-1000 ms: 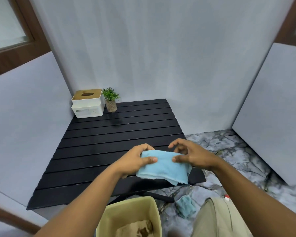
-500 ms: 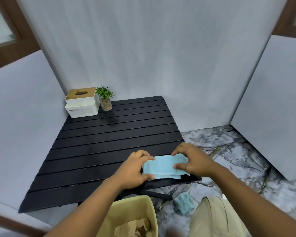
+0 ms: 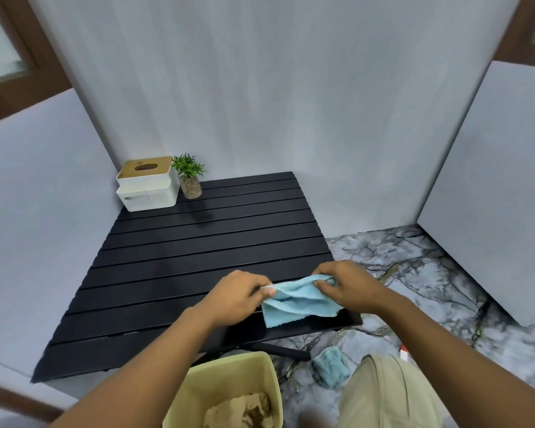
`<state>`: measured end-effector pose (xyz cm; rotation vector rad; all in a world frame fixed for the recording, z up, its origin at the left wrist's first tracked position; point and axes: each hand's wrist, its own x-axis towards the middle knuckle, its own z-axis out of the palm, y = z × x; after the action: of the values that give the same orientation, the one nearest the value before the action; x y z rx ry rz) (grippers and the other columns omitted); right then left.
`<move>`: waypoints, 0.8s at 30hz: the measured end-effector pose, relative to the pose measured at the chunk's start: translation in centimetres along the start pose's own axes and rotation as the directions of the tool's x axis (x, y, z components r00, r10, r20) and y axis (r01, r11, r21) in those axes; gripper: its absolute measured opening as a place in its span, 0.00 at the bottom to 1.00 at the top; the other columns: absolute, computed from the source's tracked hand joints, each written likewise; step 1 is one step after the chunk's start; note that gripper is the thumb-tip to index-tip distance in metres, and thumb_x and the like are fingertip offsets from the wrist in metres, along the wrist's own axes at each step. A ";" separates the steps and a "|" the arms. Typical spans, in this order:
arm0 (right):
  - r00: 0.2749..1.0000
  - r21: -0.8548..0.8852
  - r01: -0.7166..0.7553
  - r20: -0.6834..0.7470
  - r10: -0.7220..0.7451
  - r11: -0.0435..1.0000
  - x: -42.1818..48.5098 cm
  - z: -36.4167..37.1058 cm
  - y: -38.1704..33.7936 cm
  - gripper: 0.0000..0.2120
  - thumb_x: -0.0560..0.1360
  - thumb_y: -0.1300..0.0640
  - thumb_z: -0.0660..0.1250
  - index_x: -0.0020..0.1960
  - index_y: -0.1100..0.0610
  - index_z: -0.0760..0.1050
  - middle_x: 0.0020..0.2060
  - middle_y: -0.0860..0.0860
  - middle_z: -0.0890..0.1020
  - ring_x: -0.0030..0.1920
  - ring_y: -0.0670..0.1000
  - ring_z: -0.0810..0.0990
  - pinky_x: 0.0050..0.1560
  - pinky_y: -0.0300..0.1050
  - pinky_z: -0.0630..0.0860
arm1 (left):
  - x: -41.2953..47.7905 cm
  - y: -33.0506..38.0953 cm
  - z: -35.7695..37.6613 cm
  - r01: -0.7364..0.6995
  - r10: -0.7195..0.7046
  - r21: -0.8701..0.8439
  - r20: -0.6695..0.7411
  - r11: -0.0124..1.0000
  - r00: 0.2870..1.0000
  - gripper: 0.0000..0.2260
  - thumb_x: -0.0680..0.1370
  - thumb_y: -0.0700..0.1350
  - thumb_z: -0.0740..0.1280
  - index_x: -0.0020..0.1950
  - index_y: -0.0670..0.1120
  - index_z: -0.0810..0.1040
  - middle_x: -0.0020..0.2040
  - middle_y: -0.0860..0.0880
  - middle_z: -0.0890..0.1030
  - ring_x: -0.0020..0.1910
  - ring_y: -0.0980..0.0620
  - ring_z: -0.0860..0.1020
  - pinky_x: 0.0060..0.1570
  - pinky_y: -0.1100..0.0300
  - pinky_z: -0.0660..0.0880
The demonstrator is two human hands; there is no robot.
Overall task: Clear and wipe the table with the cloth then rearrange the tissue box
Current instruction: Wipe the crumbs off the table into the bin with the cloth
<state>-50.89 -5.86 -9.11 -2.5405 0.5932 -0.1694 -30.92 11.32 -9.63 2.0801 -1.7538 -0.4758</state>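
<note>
Pinching the cloth (image 3: 300, 301) at both ends: our left hand (image 3: 238, 295) has thumb and fingers closed narrow on its left corner, our right hand (image 3: 349, 288) has fingers bunched tight on the right end. Cloth is stretched between them, long axis running left-right, lower edge drooping toward us, above the near right corner of the table (image 3: 198, 257). Can't tell if the hanging edge touches the slats or just clears them.

Key relation: the unwiped surface lies far and left of our fingers. The right edge is right by the right hand, so the stroke has to go away from us and leftward. Either hand is equally near the cloth; the left one is nearer the open slats.

Tissue box (image 3: 147, 183) sits at the far left corner, just beside the plant (image 3: 189, 177), well apart from both hands. Rest of the top looks bare, so clearing seems done and wiping comes next, we'd judge.

Below the near edge: bin (image 3: 229, 375) with brown scrap inside, second blue cloth (image 3: 331, 366) on the floor.
</note>
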 end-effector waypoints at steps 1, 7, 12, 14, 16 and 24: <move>1.000 0.052 -0.018 -0.002 0.018 0.998 0.1 -0.3 -0.1 0.05 0.76 0.51 0.63 0.48 0.47 0.78 0.38 0.43 0.81 0.37 0.45 0.78 0.36 0.45 0.73 | 0.1 0.2 -0.2 0.028 -0.030 -0.065 -0.038 0.998 0.999 0.12 0.81 0.56 0.59 0.47 0.53 0.78 0.35 0.53 0.80 0.35 0.55 0.76 0.38 0.57 0.71; 0.987 0.380 -0.072 -0.104 0.120 0.922 1.3 -1.2 -0.3 0.09 0.78 0.47 0.63 0.55 0.47 0.77 0.47 0.43 0.81 0.48 0.45 0.79 0.42 0.35 0.73 | 2.6 1.3 -0.7 0.197 -0.250 -0.309 -0.143 0.931 0.958 0.11 0.82 0.53 0.58 0.44 0.53 0.76 0.33 0.55 0.77 0.31 0.57 0.73 0.36 0.58 0.70; 0.981 0.420 -0.192 0.063 0.182 0.887 1.8 -0.9 0.5 0.44 0.62 0.34 0.73 0.73 0.43 0.61 0.67 0.43 0.69 0.65 0.48 0.69 0.63 0.46 0.70 | 5.0 0.5 -0.2 0.352 -0.458 -0.544 -0.067 0.761 0.886 0.11 0.82 0.52 0.58 0.50 0.50 0.78 0.48 0.50 0.82 0.45 0.52 0.78 0.48 0.55 0.76; 0.985 0.226 -0.161 0.101 0.141 0.961 1.9 -0.1 0.6 0.53 0.58 0.32 0.75 0.75 0.40 0.52 0.73 0.46 0.60 0.70 0.51 0.62 0.69 0.55 0.65 | 5.4 0.1 0.2 0.368 -0.480 -0.571 -0.053 0.734 0.875 0.12 0.82 0.52 0.58 0.52 0.49 0.79 0.50 0.50 0.82 0.50 0.50 0.79 0.56 0.49 0.76; 0.994 -0.014 -0.075 0.084 0.076 0.997 2.0 1.0 0.6 0.55 0.56 0.32 0.75 0.74 0.39 0.47 0.73 0.45 0.53 0.72 0.52 0.56 0.70 0.58 0.61 | 5.7 -0.2 0.4 0.350 -0.470 -0.605 -0.045 0.715 0.881 0.14 0.82 0.55 0.57 0.53 0.51 0.79 0.51 0.51 0.82 0.52 0.51 0.79 0.59 0.48 0.75; 0.994 -0.148 0.071 -0.068 -0.082 0.986 3.2 1.8 1.7 0.10 0.70 0.51 0.66 0.49 0.50 0.80 0.61 0.46 0.71 0.65 0.49 0.61 0.66 0.55 0.64 | 5.2 -1.9 1.6 0.377 -0.418 -0.642 0.096 0.668 0.904 0.33 0.73 0.45 0.74 0.74 0.53 0.63 0.57 0.54 0.76 0.55 0.52 0.79 0.58 0.56 0.75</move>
<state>-48.26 -7.78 -11.52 -2.7107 0.5543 -0.2578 -29.18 6.38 -12.06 1.8919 -0.8677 -0.9785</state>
